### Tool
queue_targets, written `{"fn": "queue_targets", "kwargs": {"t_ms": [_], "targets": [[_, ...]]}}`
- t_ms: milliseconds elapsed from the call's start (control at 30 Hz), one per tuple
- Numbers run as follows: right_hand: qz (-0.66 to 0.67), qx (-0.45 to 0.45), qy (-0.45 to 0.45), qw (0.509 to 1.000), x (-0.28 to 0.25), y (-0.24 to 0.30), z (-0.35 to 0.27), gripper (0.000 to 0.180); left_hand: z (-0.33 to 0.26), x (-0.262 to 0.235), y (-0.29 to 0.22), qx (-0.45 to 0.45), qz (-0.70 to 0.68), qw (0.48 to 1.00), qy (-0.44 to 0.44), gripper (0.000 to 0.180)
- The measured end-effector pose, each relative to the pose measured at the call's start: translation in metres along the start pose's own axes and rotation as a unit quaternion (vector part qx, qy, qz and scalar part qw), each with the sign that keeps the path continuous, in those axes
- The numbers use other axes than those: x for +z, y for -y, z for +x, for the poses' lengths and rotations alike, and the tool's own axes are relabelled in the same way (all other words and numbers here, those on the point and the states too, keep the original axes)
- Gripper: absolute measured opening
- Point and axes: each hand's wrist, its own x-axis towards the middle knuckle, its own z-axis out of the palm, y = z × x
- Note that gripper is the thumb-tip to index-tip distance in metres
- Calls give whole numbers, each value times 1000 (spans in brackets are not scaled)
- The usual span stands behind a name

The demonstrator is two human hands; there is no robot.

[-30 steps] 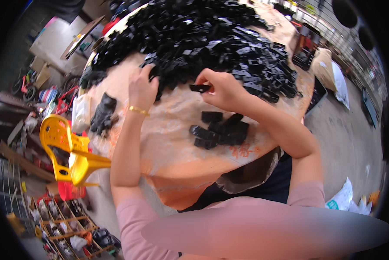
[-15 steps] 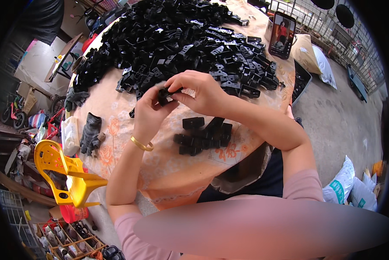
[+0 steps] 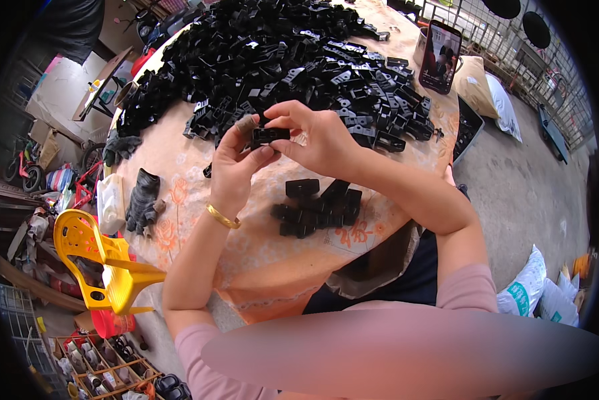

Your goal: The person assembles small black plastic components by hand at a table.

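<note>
Black plastic part [image 3: 270, 135] horizontal, pinched between left hand [image 3: 238, 167], right hand [image 3: 316, 137].

Both forearms are rising from the near edge of the desk and meeting above its middle. The left hand [image 3: 236, 163] is turning its palm toward the person, fingers curling upward and thumb pressing inward, a gold bangle circling its wrist. The right hand [image 3: 316, 137] is bending at the wrist and reaching leftward, fingertips pinching against the left hand's fingers. Both elbows are bending, pink sleeves covering the upper arms.
</note>
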Motion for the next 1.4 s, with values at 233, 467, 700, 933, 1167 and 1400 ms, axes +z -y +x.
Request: {"fn": "queue_targets", "kwargs": {"t_ms": [233, 467, 700, 933, 1167, 1400], "targets": [[66, 25, -23, 997, -1, -3, 4, 44, 0, -1, 1, 2, 32, 999, 1, 39], [-22, -26, 12, 999, 1, -1, 0, 42, -2, 0, 0, -5, 25, 999, -28, 40], [-145, -160, 10, 976, 8, 1, -2, 49, -3, -1, -5, -23, 10, 1000, 6, 36], [22, 38, -63, 997, -15, -29, 18, 28, -13, 13, -9, 29, 118, 992, 35, 25], [-168, -108, 104, 974, 6, -41, 8, 31, -24, 25, -9, 92, 353, 901, 235, 31], [-266, -91, 135, 950, 19, -44, 7, 26, -15, 8, -14, 208, 413, 877, 134, 26]]}}
